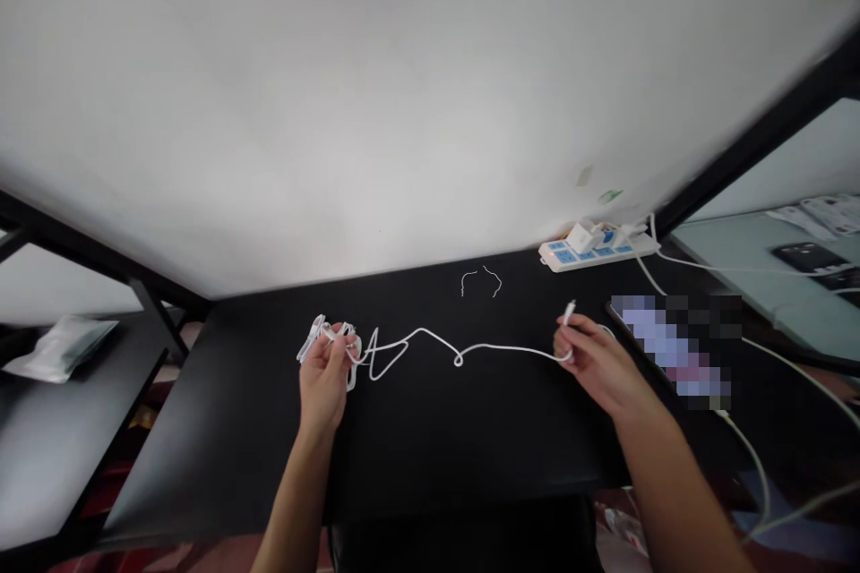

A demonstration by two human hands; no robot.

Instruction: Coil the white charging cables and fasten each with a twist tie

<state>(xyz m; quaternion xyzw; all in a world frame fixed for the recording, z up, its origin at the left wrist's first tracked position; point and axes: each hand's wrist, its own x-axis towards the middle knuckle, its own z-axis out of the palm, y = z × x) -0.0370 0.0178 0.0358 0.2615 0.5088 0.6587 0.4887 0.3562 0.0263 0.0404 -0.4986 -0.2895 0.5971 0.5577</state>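
Left hand (326, 380): thumb and fingers pinched on a loosely coiled bundle of thin white cable (311, 342), loops sticking out on both sides of the fingertips. Right hand (601, 367): fingers closed around the same cable near its end, slim white plug (570, 312) poking up above the fingertips. Single uncoiled stretch of cable (503, 346) runs between the two sets of fingers: folded, zigzag bends just beside the left fingers, one small loop about midway, then nearly straight to the right fingers. Can't tell whether this stretch touches the smooth black desktop (470, 439) below or hangs just over it.

Two short, thin, bent white wire pieces (495, 279) lie on the desktop beyond the fingers, between the hands but nearer the right. Long white power strip with blue socket faces (565, 261) sits farther beyond the right fingers, by the plain pale wall (403, 107); blocky white adapter (583, 237) plugged in. Dark phone with a pixelated screen (662, 345) lies just right of the right hand, whitish cord (752, 448) at its near end. Pale, crinkled plastic packet (60, 349) lies well left of the left fingers, on a separate dark surface (73, 439).
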